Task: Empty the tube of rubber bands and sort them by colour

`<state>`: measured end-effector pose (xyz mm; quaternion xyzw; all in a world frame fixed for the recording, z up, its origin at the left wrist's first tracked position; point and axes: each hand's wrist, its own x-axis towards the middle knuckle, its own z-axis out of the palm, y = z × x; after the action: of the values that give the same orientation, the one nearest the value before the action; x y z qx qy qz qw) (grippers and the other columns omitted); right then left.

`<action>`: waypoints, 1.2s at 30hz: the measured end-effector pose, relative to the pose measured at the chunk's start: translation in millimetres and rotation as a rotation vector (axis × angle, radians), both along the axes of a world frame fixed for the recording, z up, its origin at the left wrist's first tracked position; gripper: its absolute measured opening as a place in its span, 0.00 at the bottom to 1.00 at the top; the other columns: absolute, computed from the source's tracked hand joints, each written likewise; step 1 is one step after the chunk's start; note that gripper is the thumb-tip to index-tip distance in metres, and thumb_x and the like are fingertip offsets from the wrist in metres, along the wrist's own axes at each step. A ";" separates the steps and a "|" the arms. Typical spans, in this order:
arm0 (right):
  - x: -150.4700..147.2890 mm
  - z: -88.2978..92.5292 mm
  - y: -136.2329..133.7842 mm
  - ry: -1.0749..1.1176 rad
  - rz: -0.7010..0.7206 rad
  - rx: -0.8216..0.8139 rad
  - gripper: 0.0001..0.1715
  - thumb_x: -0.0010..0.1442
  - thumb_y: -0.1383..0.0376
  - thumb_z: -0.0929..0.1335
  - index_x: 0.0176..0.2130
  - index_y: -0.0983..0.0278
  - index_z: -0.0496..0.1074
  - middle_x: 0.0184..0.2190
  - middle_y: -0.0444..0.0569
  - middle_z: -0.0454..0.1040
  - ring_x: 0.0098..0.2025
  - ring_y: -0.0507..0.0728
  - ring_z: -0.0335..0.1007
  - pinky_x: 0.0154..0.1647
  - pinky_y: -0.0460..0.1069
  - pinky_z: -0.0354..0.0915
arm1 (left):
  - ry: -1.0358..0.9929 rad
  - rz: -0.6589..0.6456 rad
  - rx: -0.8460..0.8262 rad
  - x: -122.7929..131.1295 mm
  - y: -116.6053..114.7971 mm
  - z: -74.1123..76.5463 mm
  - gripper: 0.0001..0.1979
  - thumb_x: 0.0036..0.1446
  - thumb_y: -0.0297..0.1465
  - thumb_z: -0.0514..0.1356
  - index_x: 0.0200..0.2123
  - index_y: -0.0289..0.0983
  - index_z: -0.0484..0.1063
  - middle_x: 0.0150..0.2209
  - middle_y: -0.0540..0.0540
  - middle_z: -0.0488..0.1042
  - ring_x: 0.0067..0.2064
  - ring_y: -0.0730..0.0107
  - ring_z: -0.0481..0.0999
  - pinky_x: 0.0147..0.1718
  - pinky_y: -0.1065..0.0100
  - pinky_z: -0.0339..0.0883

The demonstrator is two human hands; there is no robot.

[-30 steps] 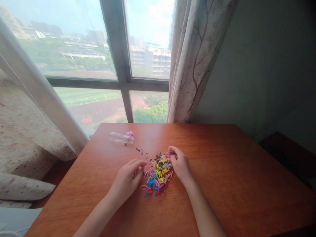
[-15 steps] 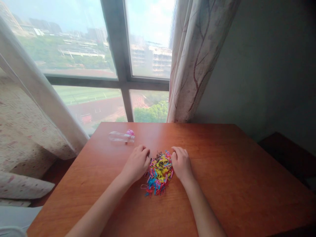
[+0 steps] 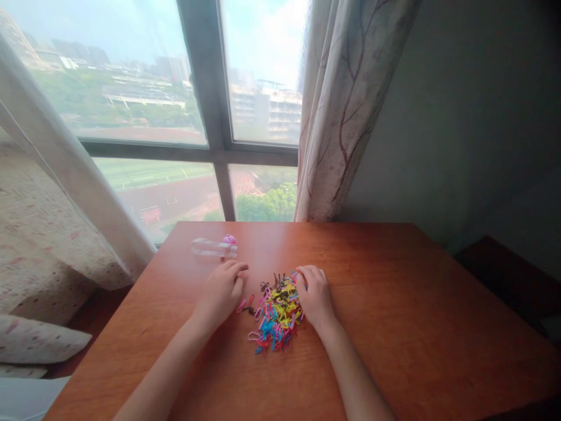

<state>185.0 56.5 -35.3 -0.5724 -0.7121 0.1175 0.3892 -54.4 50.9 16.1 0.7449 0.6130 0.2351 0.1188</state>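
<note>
— Left hand (image 3: 221, 292), where does it lie?
— Palm down on the reddish-brown wooden desk (image 3: 394, 304), fingers loosely bent and gripping nothing visible, just below a clear bottle (image 3: 210, 248) lying on its side with a pink cap (image 3: 229, 239).
— And the room?
— From the left: a flowered pillow (image 3: 39, 342), a pale curtain (image 3: 65, 169), a dark-framed window (image 3: 205, 117), a branch-patterned curtain (image 3: 346, 105), then a grey wall (image 3: 473, 117).
— The bands?
— A loose pile of small rubber bands (image 3: 276, 313), yellow, blue, pink and black, lies on the desk between both hands, with a few strays on its left.
— The right hand (image 3: 313, 295)?
— Its fingers are curled onto the pile's right edge; whether they pinch a band cannot be told.
</note>
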 end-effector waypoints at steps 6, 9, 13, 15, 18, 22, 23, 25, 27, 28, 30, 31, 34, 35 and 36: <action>0.3 -1.3 0.6 0.016 0.004 0.002 0.16 0.65 0.65 0.60 0.43 0.63 0.76 0.42 0.53 0.76 0.46 0.61 0.68 0.51 0.55 0.63 | 0.163 0.065 -0.025 11.0 7.6 -1.3 0.15 0.56 0.21 0.51 0.41 0.34 0.75 0.42 0.38 0.73 0.45 0.56 0.73 0.50 0.57 0.65; 0.9 -2.4 1.0 0.021 0.008 0.000 0.15 0.65 0.65 0.61 0.43 0.62 0.76 0.41 0.53 0.76 0.46 0.61 0.68 0.51 0.55 0.63 | 0.208 0.047 -0.070 23.7 9.8 -0.5 0.12 0.58 0.22 0.52 0.37 0.35 0.75 0.38 0.39 0.73 0.41 0.59 0.74 0.45 0.62 0.67; 1.7 -3.8 1.8 0.023 0.012 -0.001 0.15 0.65 0.64 0.61 0.42 0.62 0.76 0.41 0.53 0.76 0.45 0.61 0.68 0.50 0.55 0.63 | 0.230 0.036 -0.126 27.0 15.8 2.5 0.10 0.58 0.24 0.53 0.34 0.36 0.75 0.37 0.41 0.74 0.37 0.62 0.77 0.39 0.66 0.67; 1.7 -3.9 2.0 0.024 0.012 -0.001 0.14 0.65 0.64 0.61 0.42 0.62 0.76 0.41 0.53 0.76 0.45 0.61 0.68 0.50 0.55 0.63 | 0.227 0.039 -0.138 23.4 19.2 4.8 0.10 0.58 0.24 0.53 0.32 0.37 0.75 0.35 0.41 0.75 0.37 0.62 0.77 0.37 0.67 0.66; 1.4 -3.5 2.0 0.025 0.013 -0.005 0.14 0.65 0.65 0.61 0.42 0.62 0.76 0.41 0.53 0.76 0.45 0.61 0.68 0.50 0.54 0.63 | 0.205 0.044 -0.142 18.8 21.2 7.8 0.11 0.57 0.23 0.53 0.31 0.37 0.74 0.33 0.42 0.76 0.36 0.61 0.77 0.36 0.66 0.65; 0.9 -2.4 1.5 0.024 0.019 -0.015 0.14 0.65 0.64 0.62 0.42 0.63 0.76 0.40 0.53 0.76 0.45 0.61 0.68 0.50 0.54 0.63 | 0.102 -0.050 -0.156 25.5 15.1 8.5 0.08 0.54 0.24 0.56 0.31 0.38 0.76 0.31 0.45 0.78 0.35 0.63 0.77 0.34 0.68 0.65; 0.9 -2.2 1.5 0.025 0.020 -0.018 0.14 0.65 0.65 0.62 0.42 0.63 0.76 0.40 0.53 0.76 0.45 0.61 0.68 0.50 0.54 0.63 | 0.064 -0.091 -0.166 29.1 12.8 8.3 0.08 0.53 0.24 0.57 0.31 0.38 0.76 0.31 0.47 0.78 0.35 0.64 0.77 0.34 0.70 0.65; 0.9 -1.8 1.5 0.028 0.021 -0.022 0.14 0.64 0.65 0.62 0.43 0.63 0.76 0.40 0.53 0.76 0.45 0.61 0.68 0.50 0.54 0.63 | -0.016 -0.171 -0.190 35.3 8.4 7.9 0.10 0.53 0.23 0.56 0.33 0.39 0.77 0.31 0.49 0.79 0.33 0.69 0.77 0.33 0.73 0.65; 1.1 -1.3 1.5 0.035 0.020 -0.024 0.14 0.64 0.66 0.62 0.43 0.63 0.76 0.40 0.53 0.76 0.45 0.61 0.68 0.51 0.54 0.63 | -0.081 -0.220 -0.207 37.3 5.8 7.9 0.13 0.53 0.23 0.55 0.36 0.40 0.78 0.32 0.50 0.80 0.33 0.71 0.77 0.33 0.74 0.66; 1.1 -1.0 1.5 0.039 0.019 -0.025 0.14 0.64 0.66 0.62 0.42 0.63 0.76 0.40 0.53 0.76 0.46 0.61 0.68 0.51 0.54 0.63 | -0.104 -0.225 -0.209 36.1 5.5 7.9 0.13 0.54 0.23 0.55 0.37 0.40 0.78 0.33 0.50 0.80 0.33 0.71 0.77 0.34 0.74 0.66; 1.0 -0.3 1.4 0.049 0.020 -0.025 0.14 0.63 0.66 0.62 0.42 0.64 0.76 0.40 0.53 0.76 0.46 0.61 0.68 0.51 0.55 0.63 | -0.132 -0.198 -0.201 30.3 6.4 8.0 0.13 0.54 0.24 0.55 0.38 0.38 0.79 0.34 0.47 0.80 0.34 0.68 0.77 0.34 0.72 0.67; 0.7 0.1 1.2 0.057 0.022 -0.025 0.15 0.63 0.67 0.61 0.42 0.64 0.76 0.40 0.54 0.76 0.45 0.61 0.69 0.51 0.55 0.63 | -0.140 -0.174 -0.193 26.6 7.4 7.8 0.12 0.54 0.25 0.56 0.38 0.37 0.79 0.35 0.45 0.79 0.34 0.67 0.77 0.35 0.70 0.67; -2.0 1.0 0.2 0.084 0.027 -0.024 0.18 0.61 0.70 0.59 0.43 0.65 0.76 0.41 0.54 0.77 0.46 0.61 0.70 0.51 0.55 0.65 | -0.175 -0.125 -0.179 19.2 10.2 6.0 0.12 0.55 0.28 0.55 0.36 0.34 0.79 0.36 0.41 0.77 0.36 0.62 0.76 0.39 0.65 0.68; -3.6 1.3 -0.4 0.093 0.031 -0.023 0.19 0.61 0.71 0.59 0.44 0.65 0.76 0.42 0.54 0.77 0.46 0.61 0.70 0.51 0.55 0.65 | -0.196 -0.127 -0.182 19.4 10.3 4.9 0.12 0.55 0.28 0.55 0.35 0.34 0.79 0.37 0.40 0.76 0.37 0.61 0.76 0.40 0.63 0.68; -5.5 1.6 -1.1 0.100 0.037 -0.023 0.21 0.60 0.72 0.58 0.45 0.66 0.76 0.43 0.54 0.77 0.47 0.60 0.71 0.52 0.54 0.65 | -0.223 -0.140 -0.189 21.1 9.8 3.7 0.12 0.55 0.27 0.55 0.35 0.34 0.79 0.37 0.40 0.76 0.38 0.61 0.76 0.42 0.62 0.68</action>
<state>179.5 55.4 -33.8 -0.5568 -0.7009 0.1615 0.4154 -33.3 60.7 19.8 0.7405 0.5620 0.2487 0.2719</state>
